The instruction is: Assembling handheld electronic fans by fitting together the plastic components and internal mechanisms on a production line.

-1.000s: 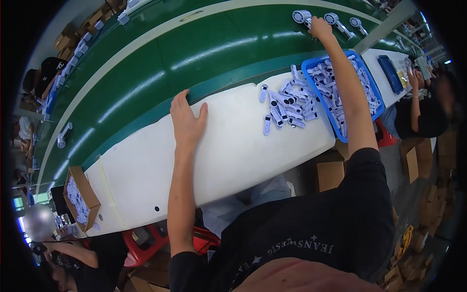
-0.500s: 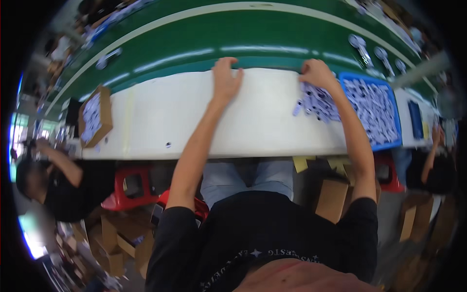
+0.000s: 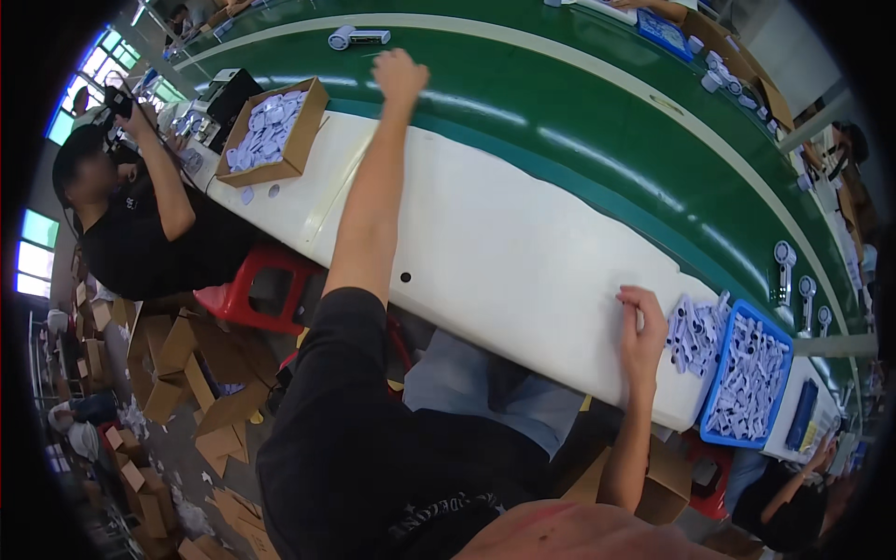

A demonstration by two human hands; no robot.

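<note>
My left hand (image 3: 401, 77) is stretched out over the green conveyor belt (image 3: 560, 112), its fingers loosely bent and apart, with nothing visible in them. Just beyond its fingertips lies a white handheld fan body (image 3: 357, 37) with a round head. Above the white worktable (image 3: 504, 224), my right hand (image 3: 642, 331) hangs half curled with a gap between thumb and fingers, and I see nothing in it. Beside it on the right is a loose heap of small white plastic parts (image 3: 693, 336). A blue tray (image 3: 714, 415) full of similar parts stands past the heap.
A cardboard box (image 3: 297, 154) of white parts stands at the table's left end. More handheld fans (image 3: 785, 271) stand on the belt at right. A person (image 3: 121, 205) sits at left near a red stool (image 3: 257, 285); open cartons (image 3: 201, 364) lie on the floor.
My left hand has gone from the table's far edge out over the belt, toward the fan. My right hand has left the heap and come nearer me. The view has turned left.
</note>
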